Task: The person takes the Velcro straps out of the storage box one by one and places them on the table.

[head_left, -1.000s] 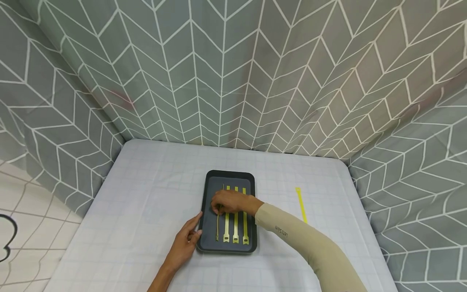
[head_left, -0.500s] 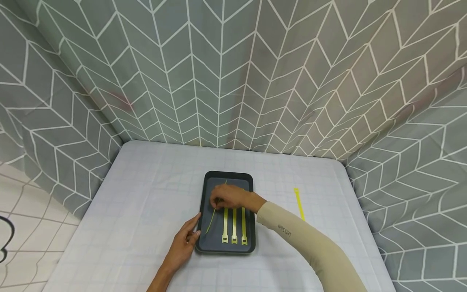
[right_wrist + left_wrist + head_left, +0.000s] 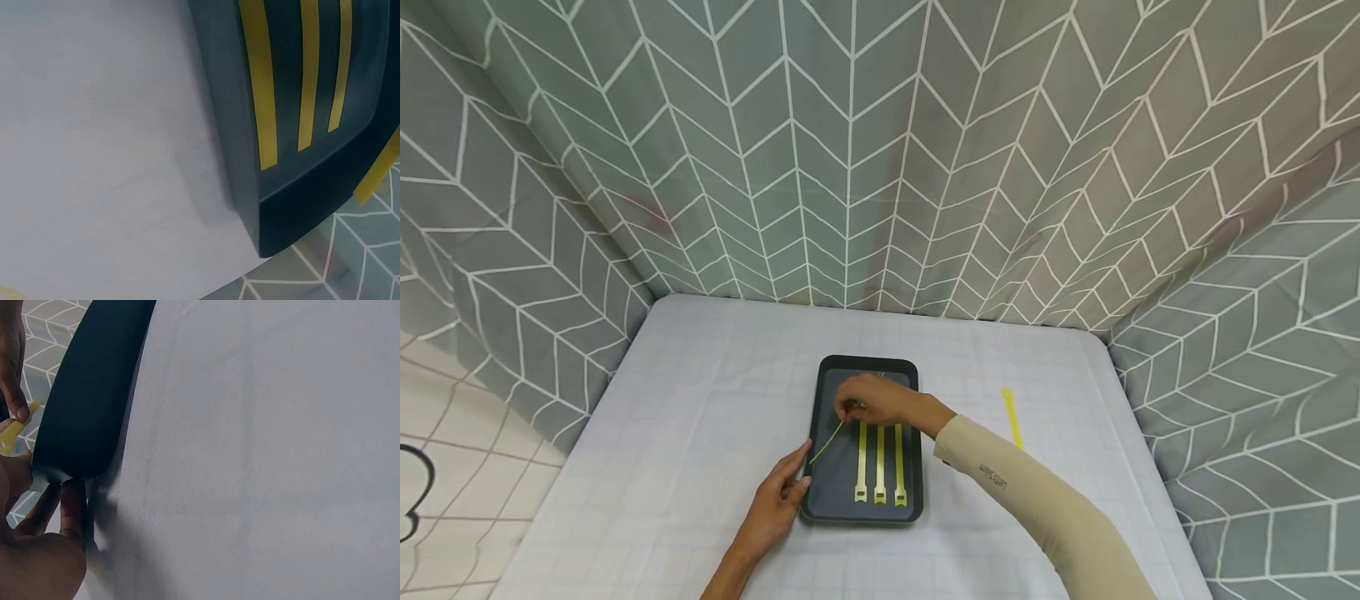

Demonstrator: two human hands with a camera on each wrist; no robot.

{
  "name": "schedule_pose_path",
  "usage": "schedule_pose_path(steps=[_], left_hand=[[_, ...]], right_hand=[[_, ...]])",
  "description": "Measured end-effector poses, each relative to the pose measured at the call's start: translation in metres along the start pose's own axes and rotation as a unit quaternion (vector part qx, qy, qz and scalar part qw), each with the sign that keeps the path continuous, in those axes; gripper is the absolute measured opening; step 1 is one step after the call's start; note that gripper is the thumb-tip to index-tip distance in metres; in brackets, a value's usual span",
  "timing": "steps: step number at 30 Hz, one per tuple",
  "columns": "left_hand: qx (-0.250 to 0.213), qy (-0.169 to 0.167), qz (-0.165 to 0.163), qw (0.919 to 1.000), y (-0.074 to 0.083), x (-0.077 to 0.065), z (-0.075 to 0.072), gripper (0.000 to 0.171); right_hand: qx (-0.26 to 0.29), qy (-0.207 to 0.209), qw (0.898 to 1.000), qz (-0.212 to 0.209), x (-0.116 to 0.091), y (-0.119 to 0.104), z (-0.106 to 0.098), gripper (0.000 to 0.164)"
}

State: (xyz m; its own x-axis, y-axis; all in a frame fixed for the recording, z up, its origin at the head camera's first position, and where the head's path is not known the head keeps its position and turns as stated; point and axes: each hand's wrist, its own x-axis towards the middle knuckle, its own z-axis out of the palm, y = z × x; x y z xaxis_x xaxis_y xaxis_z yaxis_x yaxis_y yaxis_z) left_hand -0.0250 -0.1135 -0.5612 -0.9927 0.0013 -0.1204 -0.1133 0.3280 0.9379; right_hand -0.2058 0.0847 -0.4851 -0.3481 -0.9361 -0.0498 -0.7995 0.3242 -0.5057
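My right hand [image 3: 868, 398] is over the dark tray [image 3: 865, 514], its fingertips pinching a thin yellow strap [image 3: 826, 443]. Seen edge-on, that strap slants down-left toward the tray's left rim. Its slotted end [image 3: 11, 436] shows in the left wrist view; the hand hides its middle. Three flat yellow straps [image 3: 880, 458] lie side by side in the tray, slotted ends toward me, partly covered by the right hand and wrist. At the tray's left side, my left hand [image 3: 771, 504] holds the wall, with fingers [image 3: 74, 509] against the outside and the thumb near the rim.
Another yellow strap [image 3: 1012, 417] lies on the white tablecloth [image 3: 722, 375] to the right of the tray, partly behind the sleeved right forearm [image 3: 1022, 492]. A grey patterned curtain [image 3: 880, 167] hangs beyond the table's far edge.
The right hand has risen slightly toward the tray's far end with the strap. The strap's near end has swung left to the rim. The left hand stays at the tray's side.
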Motion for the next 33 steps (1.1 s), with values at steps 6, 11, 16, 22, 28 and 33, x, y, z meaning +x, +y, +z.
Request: schedule_pose_path(steps=[6, 11, 16, 22, 28, 33], left_hand=[[-0.011, -0.016, -0.009, 0.9998, 0.000, 0.000, 0.003, 0.057], [-0.005, -0.017, -0.032, 0.9993, 0.000, 0.002, 0.002, 0.057], [0.003, -0.018, -0.029, 0.9994, 0.000, 0.003, 0.000, 0.058], [0.001, -0.019, -0.029, 0.9994, -0.001, 0.003, -0.001, 0.058], [0.004, -0.017, -0.035, 0.9992, 0.001, 0.002, -0.002, 0.058], [0.000, -0.023, -0.034, 0.9992, 0.000, 0.002, -0.003, 0.058]], right_hand=[[0.029, 0.015, 0.999, 0.029, -0.010, 0.001, -0.004, 0.007], [0.054, 0.060, 0.996, 0.048, -0.015, 0.003, -0.009, 0.008], [0.088, 0.099, 0.990, 0.050, -0.024, 0.007, -0.013, 0.010], [0.100, 0.119, 0.985, 0.072, -0.036, 0.016, -0.010, 0.012], [0.112, 0.152, 0.978, 0.086, -0.050, 0.021, -0.005, 0.014], [0.114, 0.178, 0.972, 0.106, -0.063, 0.026, -0.003, 0.013]])
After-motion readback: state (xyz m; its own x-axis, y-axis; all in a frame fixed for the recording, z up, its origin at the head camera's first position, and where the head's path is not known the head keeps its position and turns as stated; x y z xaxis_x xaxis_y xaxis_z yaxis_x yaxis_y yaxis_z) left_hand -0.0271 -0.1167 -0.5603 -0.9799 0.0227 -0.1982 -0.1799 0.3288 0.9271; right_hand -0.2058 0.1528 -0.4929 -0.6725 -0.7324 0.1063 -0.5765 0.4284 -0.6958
